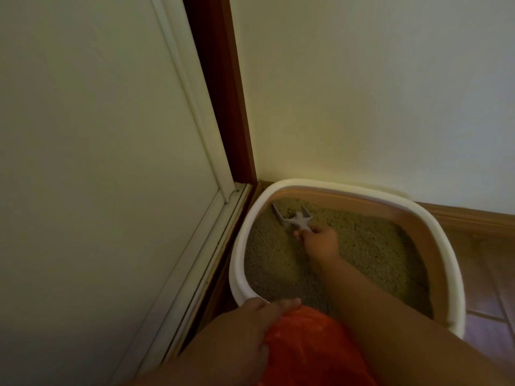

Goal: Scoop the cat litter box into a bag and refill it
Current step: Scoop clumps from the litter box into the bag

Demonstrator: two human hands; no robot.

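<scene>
Litter (362, 246), tan and granular, fills the litter box (454, 263) that takes up the lower right of the frame, a rounded tub with a white rim and a peach inner wall. A grey scoop (289, 218) lies tipped into the litter at the box's far left corner, its head close under the rim and its handle pointing back toward the middle. The right hand (320, 240) reaches across the litter from the lower right and grasps that handle, fingers curled round it. At the bottom centre of the frame an orange plastic bag (306, 349) sits against the near edge of the box; the left hand (250, 327) lies on the bag's upper left side by the box rim, fingers wrapped over the crumpled plastic, gripping it. What is inside the bag cannot be seen. The box stands on a brown wooden floor (485, 302), visible at the right edge, and is pushed into a corner: its back rim touches the pale wall (362, 93), with a wooden baseboard (459, 215) running off to the right. Just left of the box a dark wooden door frame (220, 93) rises to the top of the frame, and a white panelled door (97, 135) fills the left half. Between the box's left side and the door's sill only a narrow strip of floor shows.
</scene>
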